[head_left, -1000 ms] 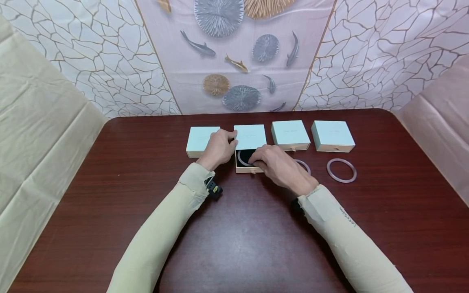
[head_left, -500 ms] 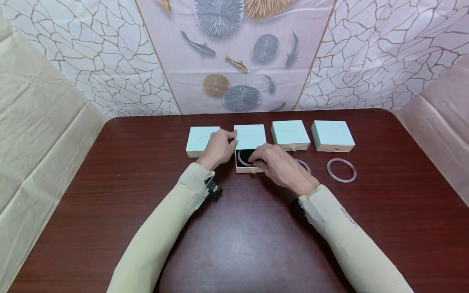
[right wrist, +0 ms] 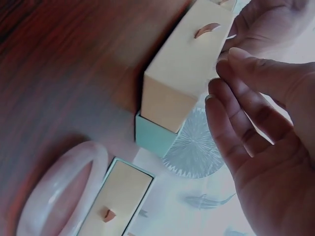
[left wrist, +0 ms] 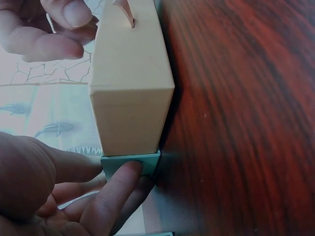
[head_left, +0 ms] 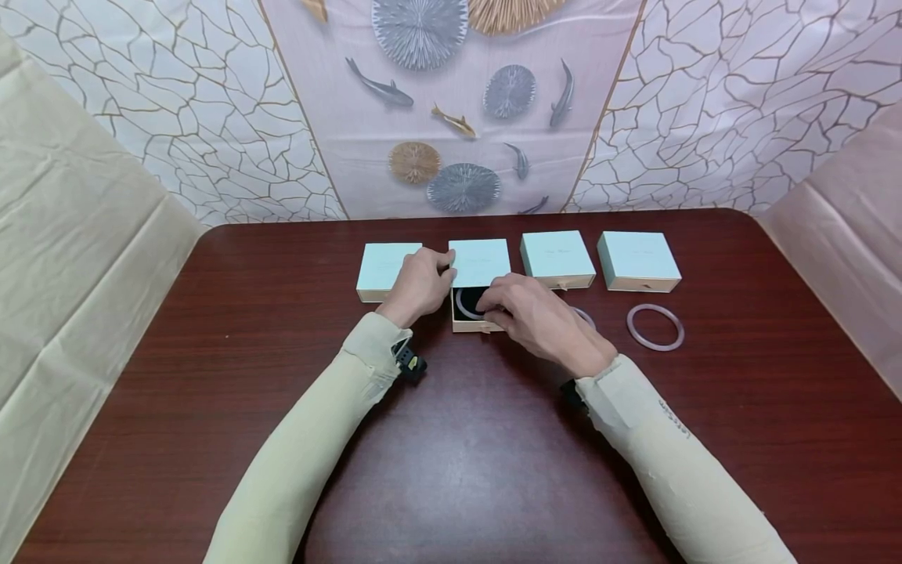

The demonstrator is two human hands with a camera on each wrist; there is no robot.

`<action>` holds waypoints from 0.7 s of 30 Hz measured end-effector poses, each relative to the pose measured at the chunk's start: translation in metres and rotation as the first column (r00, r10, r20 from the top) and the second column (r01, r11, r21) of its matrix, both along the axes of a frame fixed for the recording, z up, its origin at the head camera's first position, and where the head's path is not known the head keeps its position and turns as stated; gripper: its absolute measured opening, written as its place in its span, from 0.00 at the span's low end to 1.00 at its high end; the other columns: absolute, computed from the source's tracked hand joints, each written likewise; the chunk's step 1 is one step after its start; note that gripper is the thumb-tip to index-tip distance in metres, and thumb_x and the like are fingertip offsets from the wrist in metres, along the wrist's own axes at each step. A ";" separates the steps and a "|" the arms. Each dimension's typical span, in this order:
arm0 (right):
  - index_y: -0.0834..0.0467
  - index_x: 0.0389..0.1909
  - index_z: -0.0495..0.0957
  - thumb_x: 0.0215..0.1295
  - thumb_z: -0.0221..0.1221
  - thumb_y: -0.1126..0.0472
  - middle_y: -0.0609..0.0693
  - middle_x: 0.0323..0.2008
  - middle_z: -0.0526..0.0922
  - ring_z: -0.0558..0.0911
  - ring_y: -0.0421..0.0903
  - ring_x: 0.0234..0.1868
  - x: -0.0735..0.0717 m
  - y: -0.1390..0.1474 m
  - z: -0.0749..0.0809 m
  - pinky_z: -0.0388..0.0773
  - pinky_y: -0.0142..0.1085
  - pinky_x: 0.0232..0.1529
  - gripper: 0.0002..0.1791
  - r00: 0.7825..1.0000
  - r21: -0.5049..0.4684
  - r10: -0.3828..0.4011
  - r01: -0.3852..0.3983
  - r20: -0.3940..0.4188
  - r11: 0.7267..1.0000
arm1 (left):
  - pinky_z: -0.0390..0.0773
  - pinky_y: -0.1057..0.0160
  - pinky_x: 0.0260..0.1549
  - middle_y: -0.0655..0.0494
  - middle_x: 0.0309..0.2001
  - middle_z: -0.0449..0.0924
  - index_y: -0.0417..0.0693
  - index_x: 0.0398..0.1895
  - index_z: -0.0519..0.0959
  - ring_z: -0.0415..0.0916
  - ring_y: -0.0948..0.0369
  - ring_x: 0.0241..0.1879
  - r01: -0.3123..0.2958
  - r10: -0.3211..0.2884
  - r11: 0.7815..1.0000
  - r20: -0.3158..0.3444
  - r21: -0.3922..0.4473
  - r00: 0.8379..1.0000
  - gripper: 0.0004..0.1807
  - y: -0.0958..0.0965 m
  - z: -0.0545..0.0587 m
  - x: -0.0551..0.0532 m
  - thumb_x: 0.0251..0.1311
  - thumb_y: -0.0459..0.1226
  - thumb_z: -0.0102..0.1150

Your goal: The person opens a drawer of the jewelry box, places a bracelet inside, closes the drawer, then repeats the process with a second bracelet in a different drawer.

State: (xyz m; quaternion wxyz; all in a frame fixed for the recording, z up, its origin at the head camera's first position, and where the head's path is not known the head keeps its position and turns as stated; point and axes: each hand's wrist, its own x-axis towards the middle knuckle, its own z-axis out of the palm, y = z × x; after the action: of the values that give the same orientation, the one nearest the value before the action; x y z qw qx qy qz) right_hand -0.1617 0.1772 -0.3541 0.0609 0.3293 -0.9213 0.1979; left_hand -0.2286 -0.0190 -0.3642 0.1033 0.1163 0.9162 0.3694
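A mint-green box sleeve (head_left: 479, 262) has its cream drawer (head_left: 468, 326) pulled partway toward me, dark-lined inside. A pale lilac bangle (head_left: 462, 308) lies in that drawer, partly covered by my right hand. My left hand (head_left: 420, 282) holds the sleeve at its left side; thumb and fingers grip its edge in the left wrist view. My right hand (head_left: 541, 321) reaches into the drawer with curled fingers, thumb and fingertips together at the bangle's right side. In the right wrist view these fingertips (right wrist: 236, 54) are right at the drawer's upper edge, and the drawer wall hides the bangle.
Closed mint boxes stand on both sides: one at left (head_left: 384, 266), partly behind my left hand, and two at right, including the rightmost box (head_left: 640, 257). One bangle (head_left: 655, 327) lies before the rightmost box. Another bangle (right wrist: 64, 191) is mostly hidden behind my right hand in the head view.
My right hand and wrist have risen very slightly, with the fingertips still at the bangle in the drawer. My left hand keeps its hold on the sleeve.
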 end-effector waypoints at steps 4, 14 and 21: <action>0.57 0.41 0.88 0.66 0.66 0.68 0.48 0.39 0.87 0.84 0.45 0.43 0.002 -0.002 0.003 0.82 0.40 0.48 0.06 1.000 0.011 0.009 -0.009 -0.001 1.000 | 0.67 0.68 0.18 0.55 0.74 0.68 0.51 0.74 0.69 0.58 0.63 0.09 0.001 -0.001 1.000 -0.006 -0.006 1.000 0.23 0.000 0.000 0.000 0.79 0.39 0.48; 0.52 0.34 0.88 0.65 0.68 0.65 0.42 0.33 0.85 0.81 0.37 0.35 0.004 -0.002 0.005 0.79 0.34 0.39 0.04 1.000 0.044 0.009 -0.010 0.026 0.999 | 0.66 0.68 0.18 0.51 0.71 0.73 0.51 0.74 0.69 0.57 0.64 0.09 0.003 -0.003 1.000 -0.015 -0.007 1.000 0.23 -0.001 0.000 0.000 0.78 0.39 0.48; 0.51 0.33 0.88 0.65 0.68 0.66 0.40 0.30 0.84 0.79 0.36 0.32 0.006 -0.003 0.007 0.77 0.33 0.36 0.06 0.999 0.080 0.021 -0.024 0.045 0.997 | 0.67 0.68 0.18 0.47 0.63 0.81 0.52 0.74 0.68 0.58 0.64 0.10 -0.007 0.007 1.000 -0.010 -0.003 1.000 0.24 0.001 0.000 0.001 0.78 0.39 0.49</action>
State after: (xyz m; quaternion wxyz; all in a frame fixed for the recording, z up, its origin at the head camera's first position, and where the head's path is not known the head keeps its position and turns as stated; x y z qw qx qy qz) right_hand -0.1556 0.1740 -0.3466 0.0251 0.3373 -0.9258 0.1685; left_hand -0.2281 -0.0184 -0.3640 0.0977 0.1147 0.9177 0.3677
